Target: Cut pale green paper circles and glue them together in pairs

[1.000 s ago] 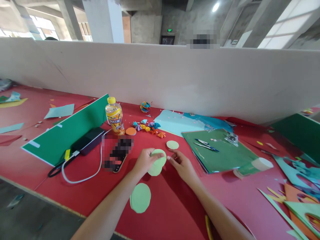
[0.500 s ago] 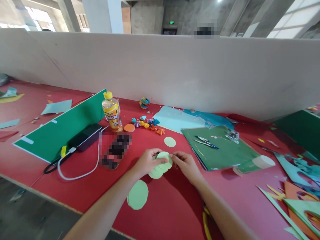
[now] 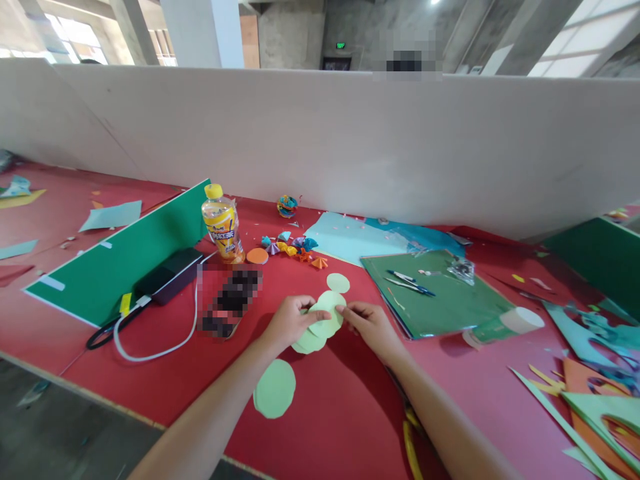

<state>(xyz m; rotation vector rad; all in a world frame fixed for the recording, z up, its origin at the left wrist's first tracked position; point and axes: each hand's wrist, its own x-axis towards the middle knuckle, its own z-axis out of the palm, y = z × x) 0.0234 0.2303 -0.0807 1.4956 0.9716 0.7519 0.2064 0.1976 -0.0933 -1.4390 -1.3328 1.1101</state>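
Right, both your hands, left hand (image 3: 290,320) and right hand (image 3: 367,325), pinch light, floppy paper circles (image 3: 320,320); grip edges gently.

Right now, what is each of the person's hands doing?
Left hand: closed, pinching the left edge of the light green paper circles.
Right hand: closed, pinching their right edge.
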